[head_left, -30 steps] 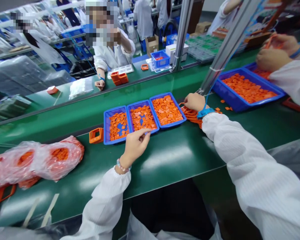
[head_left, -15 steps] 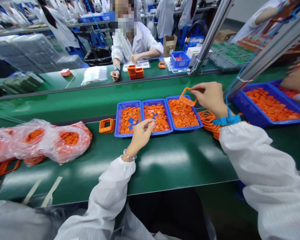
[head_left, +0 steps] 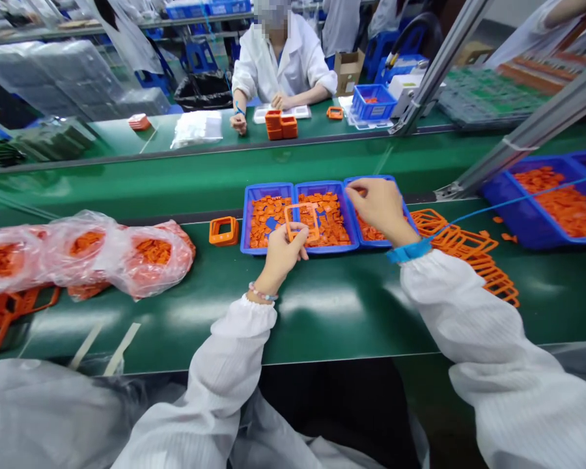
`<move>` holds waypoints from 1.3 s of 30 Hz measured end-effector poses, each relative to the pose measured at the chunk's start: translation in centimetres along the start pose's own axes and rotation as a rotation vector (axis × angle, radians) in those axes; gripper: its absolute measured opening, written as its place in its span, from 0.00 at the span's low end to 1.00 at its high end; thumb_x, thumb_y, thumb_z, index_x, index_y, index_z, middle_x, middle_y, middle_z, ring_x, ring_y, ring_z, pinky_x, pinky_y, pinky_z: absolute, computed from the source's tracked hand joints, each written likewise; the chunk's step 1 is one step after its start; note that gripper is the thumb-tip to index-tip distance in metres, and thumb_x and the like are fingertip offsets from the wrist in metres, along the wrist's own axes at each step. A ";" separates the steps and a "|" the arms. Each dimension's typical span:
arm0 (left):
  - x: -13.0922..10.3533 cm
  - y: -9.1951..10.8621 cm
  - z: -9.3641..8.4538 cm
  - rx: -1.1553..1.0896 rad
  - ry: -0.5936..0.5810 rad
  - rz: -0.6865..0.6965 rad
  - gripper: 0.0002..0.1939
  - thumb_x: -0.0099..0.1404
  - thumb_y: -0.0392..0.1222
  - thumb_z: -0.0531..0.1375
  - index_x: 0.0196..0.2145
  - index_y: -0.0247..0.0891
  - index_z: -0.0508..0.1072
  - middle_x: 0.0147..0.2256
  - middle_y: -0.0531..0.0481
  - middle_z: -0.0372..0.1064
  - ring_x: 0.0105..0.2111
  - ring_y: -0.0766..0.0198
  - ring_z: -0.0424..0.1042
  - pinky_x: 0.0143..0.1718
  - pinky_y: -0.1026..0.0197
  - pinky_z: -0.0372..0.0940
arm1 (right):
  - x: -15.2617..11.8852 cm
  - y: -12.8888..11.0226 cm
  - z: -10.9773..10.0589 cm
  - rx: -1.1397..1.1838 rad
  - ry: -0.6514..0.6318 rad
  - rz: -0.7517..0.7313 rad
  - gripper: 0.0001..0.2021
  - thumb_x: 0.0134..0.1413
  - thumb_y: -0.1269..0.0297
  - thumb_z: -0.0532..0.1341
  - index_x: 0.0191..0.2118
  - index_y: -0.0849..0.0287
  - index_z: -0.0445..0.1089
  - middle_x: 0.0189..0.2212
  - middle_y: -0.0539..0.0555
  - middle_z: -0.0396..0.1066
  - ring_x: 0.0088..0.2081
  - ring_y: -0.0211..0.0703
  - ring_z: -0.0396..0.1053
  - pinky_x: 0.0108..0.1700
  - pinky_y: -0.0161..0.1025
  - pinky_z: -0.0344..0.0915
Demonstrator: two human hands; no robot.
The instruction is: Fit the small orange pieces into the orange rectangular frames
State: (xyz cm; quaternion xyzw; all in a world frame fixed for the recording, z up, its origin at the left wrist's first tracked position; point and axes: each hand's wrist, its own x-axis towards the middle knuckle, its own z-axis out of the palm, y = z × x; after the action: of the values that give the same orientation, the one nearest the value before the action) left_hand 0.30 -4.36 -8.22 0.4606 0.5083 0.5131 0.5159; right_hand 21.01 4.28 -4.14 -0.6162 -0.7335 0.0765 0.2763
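Observation:
My left hand (head_left: 282, 255) pinches an orange rectangular frame (head_left: 316, 225), held up in front of the left and middle blue bins. Over the right blue bin (head_left: 401, 195) is my right hand (head_left: 378, 207), its thumb and fingers pressed together; whatever it may hold is too small to make out. Small orange pieces fill the left bin (head_left: 268, 253) and the middle bin (head_left: 329, 249). A short stack of orange frames (head_left: 223, 231) sits just left of the bins. More orange frames (head_left: 483, 260) lie fanned out beyond my right wrist.
Plastic bags of orange pieces (head_left: 151, 257) lie at the left. A large blue bin (head_left: 532, 228) stands at the right, near a slanted metal post (head_left: 502, 153). Across the green divider a person (head_left: 283, 62) works beside stacked orange frames (head_left: 280, 125).
The orange frame has passed from my right hand to my left hand. My right hand has moved left and down over the right bin. The view has shifted.

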 end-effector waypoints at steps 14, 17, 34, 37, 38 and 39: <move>0.3 -0.4 0.0 -0.090 0.041 0.007 0.11 0.61 0.46 0.66 0.35 0.36 0.72 0.13 0.60 0.63 0.12 0.71 0.65 0.15 0.69 0.54 | 0.9 6.0 1.3 -0.152 -0.229 0.200 0.09 0.50 0.69 0.70 0.39 0.58 0.82 0.37 0.57 0.81 0.43 0.54 0.78 0.50 0.51 0.73; 0.2 -0.2 0.0 -0.102 0.034 -0.016 0.09 0.63 0.43 0.65 0.34 0.36 0.72 0.13 0.60 0.63 0.12 0.71 0.65 0.15 0.70 0.55 | 1.0 6.3 0.4 -0.026 -0.145 0.185 0.07 0.47 0.71 0.71 0.36 0.61 0.81 0.34 0.57 0.81 0.39 0.52 0.78 0.49 0.51 0.74; -0.6 1.5 0.0 -0.216 0.084 -0.158 0.12 0.68 0.45 0.64 0.32 0.34 0.71 0.19 0.53 0.71 0.17 0.68 0.73 0.19 0.70 0.64 | -6.1 -4.0 4.5 0.423 0.336 -0.676 0.09 0.64 0.71 0.62 0.41 0.54 0.81 0.41 0.54 0.83 0.44 0.46 0.81 0.50 0.44 0.78; -0.5 1.3 0.0 -0.189 0.113 -0.137 0.11 0.70 0.43 0.62 0.31 0.34 0.72 0.17 0.55 0.68 0.16 0.67 0.73 0.19 0.70 0.64 | -6.2 -3.6 5.1 0.318 0.278 -0.725 0.11 0.66 0.70 0.61 0.43 0.54 0.81 0.43 0.53 0.82 0.47 0.47 0.80 0.51 0.45 0.77; -0.4 1.2 0.0 -0.183 0.125 -0.136 0.11 0.70 0.42 0.62 0.30 0.34 0.72 0.16 0.56 0.67 0.16 0.68 0.72 0.19 0.70 0.63 | -6.2 -3.5 5.2 0.280 0.265 -0.734 0.11 0.66 0.71 0.60 0.44 0.55 0.81 0.44 0.53 0.82 0.47 0.46 0.80 0.51 0.45 0.77; -0.4 1.2 0.0 -0.179 0.136 -0.138 0.11 0.70 0.41 0.61 0.31 0.34 0.72 0.16 0.56 0.67 0.16 0.68 0.72 0.19 0.70 0.63 | -6.2 -3.5 5.2 0.243 0.260 -0.744 0.12 0.67 0.72 0.59 0.44 0.55 0.81 0.44 0.53 0.82 0.47 0.46 0.80 0.50 0.44 0.78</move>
State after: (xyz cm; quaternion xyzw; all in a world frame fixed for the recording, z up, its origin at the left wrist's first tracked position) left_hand 0.24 -4.70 -7.02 0.3408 0.5250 0.5495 0.5534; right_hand 15.97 -1.19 -8.87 -0.2766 -0.8509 -0.0210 0.4460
